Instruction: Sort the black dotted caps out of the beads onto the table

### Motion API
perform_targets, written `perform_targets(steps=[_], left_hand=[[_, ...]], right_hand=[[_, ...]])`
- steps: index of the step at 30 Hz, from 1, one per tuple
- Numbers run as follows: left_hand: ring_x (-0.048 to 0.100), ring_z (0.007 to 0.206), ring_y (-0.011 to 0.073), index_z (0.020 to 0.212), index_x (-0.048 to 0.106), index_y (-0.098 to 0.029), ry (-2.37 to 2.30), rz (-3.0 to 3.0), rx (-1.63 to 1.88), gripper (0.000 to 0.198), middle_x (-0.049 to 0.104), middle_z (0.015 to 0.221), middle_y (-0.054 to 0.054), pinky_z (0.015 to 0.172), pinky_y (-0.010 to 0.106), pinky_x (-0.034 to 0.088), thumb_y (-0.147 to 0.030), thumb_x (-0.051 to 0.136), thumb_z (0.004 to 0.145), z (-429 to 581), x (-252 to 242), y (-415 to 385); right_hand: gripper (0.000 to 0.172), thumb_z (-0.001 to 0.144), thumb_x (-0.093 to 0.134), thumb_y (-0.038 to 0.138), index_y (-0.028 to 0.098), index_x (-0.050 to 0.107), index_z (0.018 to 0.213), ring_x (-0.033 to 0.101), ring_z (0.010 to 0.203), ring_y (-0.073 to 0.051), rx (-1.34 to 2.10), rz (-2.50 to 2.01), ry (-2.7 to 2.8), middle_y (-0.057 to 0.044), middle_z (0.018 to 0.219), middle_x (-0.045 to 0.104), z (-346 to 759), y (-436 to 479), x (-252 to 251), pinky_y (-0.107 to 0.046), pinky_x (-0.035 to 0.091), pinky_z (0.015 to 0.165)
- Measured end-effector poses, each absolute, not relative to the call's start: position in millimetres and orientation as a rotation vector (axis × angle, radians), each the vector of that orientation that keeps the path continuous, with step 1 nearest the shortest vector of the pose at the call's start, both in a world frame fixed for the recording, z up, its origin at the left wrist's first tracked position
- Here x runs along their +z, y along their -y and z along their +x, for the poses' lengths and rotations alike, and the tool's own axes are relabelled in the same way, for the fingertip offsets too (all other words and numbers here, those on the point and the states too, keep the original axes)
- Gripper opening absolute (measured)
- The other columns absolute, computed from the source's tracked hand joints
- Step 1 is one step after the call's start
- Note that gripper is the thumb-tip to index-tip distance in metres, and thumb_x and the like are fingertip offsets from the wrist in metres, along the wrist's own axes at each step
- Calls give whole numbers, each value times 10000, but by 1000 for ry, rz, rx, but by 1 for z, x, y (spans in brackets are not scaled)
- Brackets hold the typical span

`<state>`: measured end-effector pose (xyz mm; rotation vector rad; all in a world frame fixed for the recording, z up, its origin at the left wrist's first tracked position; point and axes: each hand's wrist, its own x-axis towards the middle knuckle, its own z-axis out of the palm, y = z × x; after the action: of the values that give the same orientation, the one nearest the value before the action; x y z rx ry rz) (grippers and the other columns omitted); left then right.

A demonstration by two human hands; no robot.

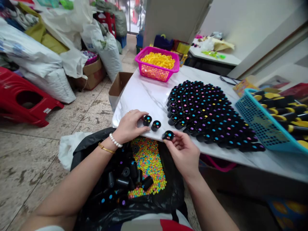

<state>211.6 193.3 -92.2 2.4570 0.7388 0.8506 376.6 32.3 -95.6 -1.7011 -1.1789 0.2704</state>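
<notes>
At the near edge of the white table, my left hand point(131, 125) has thumb and forefinger around a small black cup point(147, 120) standing upright. A second black cup point(156, 125) stands just to its right, untouched. My right hand point(184, 150) pinches another black cup point(168, 135) at the table's edge, its opening facing up with coloured bits inside. Below my hands, a black plastic bag point(172, 170) lies open in front of me. It holds many small coloured beads point(150, 160) and several loose black cups point(122, 182), some lying on their sides.
Rows of black cups point(204, 110) with coloured dots inside cover the table's right half. A pink basket point(154, 72) of yellow pieces sits at the back left corner. A blue basket point(262, 125) with black and yellow parts stands at right. Red stools point(26, 93) and white sacks point(57, 80) fill the left floor.
</notes>
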Motion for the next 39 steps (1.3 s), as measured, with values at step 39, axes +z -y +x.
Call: perform_targets(steps=[39], left_hand=[[626, 758, 166, 1131, 626, -154, -852, 2282, 1014, 444, 707, 834, 24, 714, 317, 483, -242, 760, 718, 217, -101, -195]], right_hand=[[205, 891, 494, 110, 122, 606, 1062, 568, 922, -267, 187, -2055, 2585, -118, 944, 664, 344, -30, -127, -352, 471, 819]])
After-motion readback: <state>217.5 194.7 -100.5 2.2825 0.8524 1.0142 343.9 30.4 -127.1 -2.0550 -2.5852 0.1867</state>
